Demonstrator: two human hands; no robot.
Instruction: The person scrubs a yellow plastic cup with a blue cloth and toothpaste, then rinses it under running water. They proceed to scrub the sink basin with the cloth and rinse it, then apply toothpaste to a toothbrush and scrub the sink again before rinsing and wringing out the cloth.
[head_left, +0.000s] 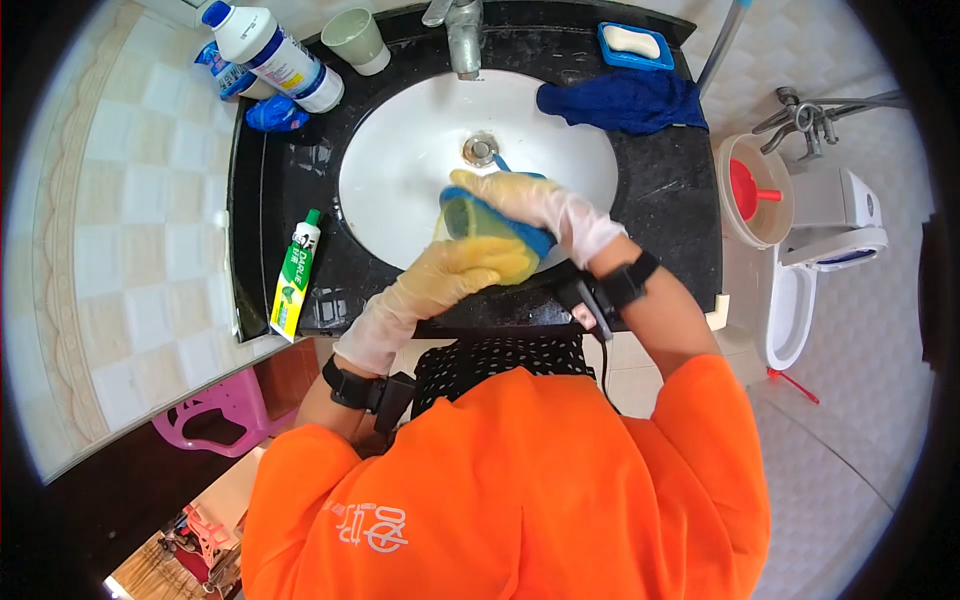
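Note:
Both my hands wear thin translucent gloves and are over the near side of a white oval washbasin (390, 172). My left hand (450, 274) grips a translucent yellowish cup (484, 225) from below and the left. The cup is tilted, and its mouth faces up and to the left. My right hand (517, 196) presses a blue cloth (531, 232) against the cup's right side. One end of this cloth hangs towards the metal drain (480, 150). My fingers and the cloth hide part of the cup.
A toothpaste tube (296, 277) lies left on the black countertop (660, 202). Behind it stand a white bottle (281, 60) and a pale green cup (356, 41). A faucet (465, 37) overhangs the basin. A dark blue cloth (622, 101) and a soap dish (637, 60) are back right.

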